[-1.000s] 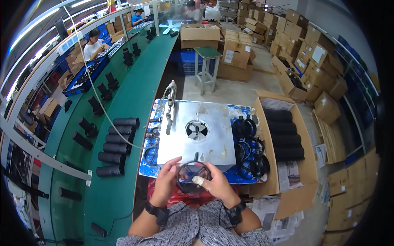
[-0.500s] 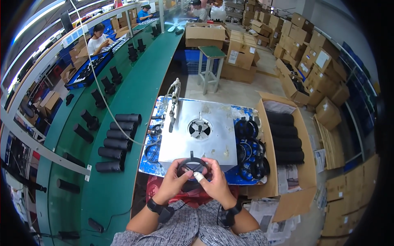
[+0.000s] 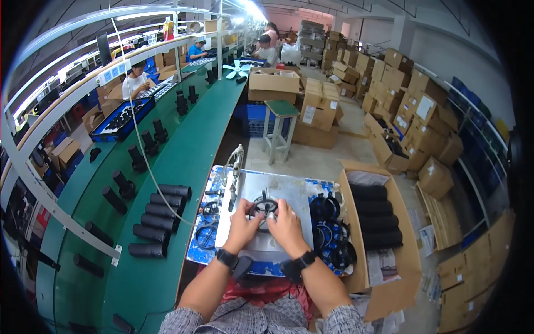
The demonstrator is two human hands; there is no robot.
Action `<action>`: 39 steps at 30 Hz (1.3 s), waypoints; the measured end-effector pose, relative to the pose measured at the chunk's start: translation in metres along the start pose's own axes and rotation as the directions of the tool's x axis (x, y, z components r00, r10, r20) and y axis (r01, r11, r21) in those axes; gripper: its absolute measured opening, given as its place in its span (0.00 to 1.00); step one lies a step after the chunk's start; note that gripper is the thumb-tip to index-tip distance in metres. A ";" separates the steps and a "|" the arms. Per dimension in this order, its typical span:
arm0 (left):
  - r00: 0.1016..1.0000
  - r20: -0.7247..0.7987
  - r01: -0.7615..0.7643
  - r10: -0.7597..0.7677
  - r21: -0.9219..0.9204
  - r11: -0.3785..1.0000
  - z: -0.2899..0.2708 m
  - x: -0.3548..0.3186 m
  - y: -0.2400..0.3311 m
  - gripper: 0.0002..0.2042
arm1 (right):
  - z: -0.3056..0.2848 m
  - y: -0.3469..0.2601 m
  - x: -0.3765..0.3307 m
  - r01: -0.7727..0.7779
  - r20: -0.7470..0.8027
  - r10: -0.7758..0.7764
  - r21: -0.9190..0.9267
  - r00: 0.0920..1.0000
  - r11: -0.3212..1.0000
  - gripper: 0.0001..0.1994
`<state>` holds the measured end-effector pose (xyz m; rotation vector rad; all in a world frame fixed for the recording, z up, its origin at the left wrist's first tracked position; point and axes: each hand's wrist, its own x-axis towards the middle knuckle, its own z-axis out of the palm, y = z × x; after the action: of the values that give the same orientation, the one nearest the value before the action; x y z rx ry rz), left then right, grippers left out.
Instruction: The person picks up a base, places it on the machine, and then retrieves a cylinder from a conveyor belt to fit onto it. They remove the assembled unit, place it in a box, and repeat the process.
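A black ring-shaped part (image 3: 265, 208) with a small tab at its far edge sits between my two hands, over the round opening of a silver metal box. My left hand (image 3: 243, 225) closes on its left side, fingers and thumb on the rim. On the opposite side my right hand (image 3: 285, 225) grips it, with a pale wrap on the thumb. The metal box (image 3: 292, 192) stands on a blue, paint-worn table (image 3: 194, 253). Whether the ring touches the box top cannot be made out. A metal fitting with a lever (image 3: 236, 175) rises by the box's far left corner.
Several black rings (image 3: 332, 245) lie right of the box, beside an open carton (image 3: 409, 250) of dark cylinders (image 3: 376, 222). Black tubes (image 3: 153, 234) lie on the green conveyor (image 3: 192, 145) at left. A thin hose (image 3: 146, 150) hangs across. Co-workers (image 3: 135, 83) sit beyond the conveyor.
Both hands have carried the black ring forward, from in front of the metal box to above its round opening. The head view has tilted up, so the table appears lower.
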<state>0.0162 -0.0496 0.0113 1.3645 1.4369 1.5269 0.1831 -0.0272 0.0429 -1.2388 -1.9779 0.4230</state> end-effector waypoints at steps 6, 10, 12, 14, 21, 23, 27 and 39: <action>0.997 -0.062 0.069 -0.048 0.401 0.914 0.017 0.049 -0.015 0.18 | 0.025 0.028 0.046 -0.130 0.059 0.142 -0.172 0.988 0.976 0.24; 0.993 -0.104 0.004 0.064 0.550 0.835 0.018 0.045 -0.028 0.19 | 0.016 0.024 0.048 -0.135 0.161 0.170 -0.210 0.972 0.968 0.27; 0.946 -0.143 -0.111 0.291 0.701 0.704 0.019 0.037 -0.032 0.17 | 0.010 0.027 0.049 -0.130 0.208 0.177 -0.221 0.962 0.967 0.29; 0.958 -0.111 -0.117 0.266 0.693 0.711 0.019 0.033 -0.026 0.16 | 0.002 0.036 0.051 -0.122 0.273 0.168 -0.176 0.947 0.977 0.34; 0.959 0.112 -0.278 0.260 0.554 0.785 -0.050 0.026 0.001 0.10 | -0.004 0.023 0.045 0.001 0.288 0.059 -0.203 0.956 0.979 0.46; 0.946 0.012 -0.245 0.325 0.686 0.685 -0.085 0.038 0.009 0.10 | -0.001 0.026 0.046 0.012 0.295 0.063 -0.247 0.954 0.969 0.50; 0.967 -0.005 -0.147 0.254 0.806 0.574 -0.151 0.088 -0.053 0.13 | 0.006 0.017 0.046 0.018 0.244 0.044 -0.250 0.969 0.968 0.50; 0.946 0.313 -0.295 -0.078 0.937 0.187 -0.153 0.152 -0.084 0.24 | 0.007 0.025 0.041 0.036 0.173 0.008 -0.247 0.985 0.968 0.48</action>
<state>-0.1852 0.0623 -0.0096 2.3236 2.2612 0.1269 0.1833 0.0215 0.0401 -1.3813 -2.2411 0.2882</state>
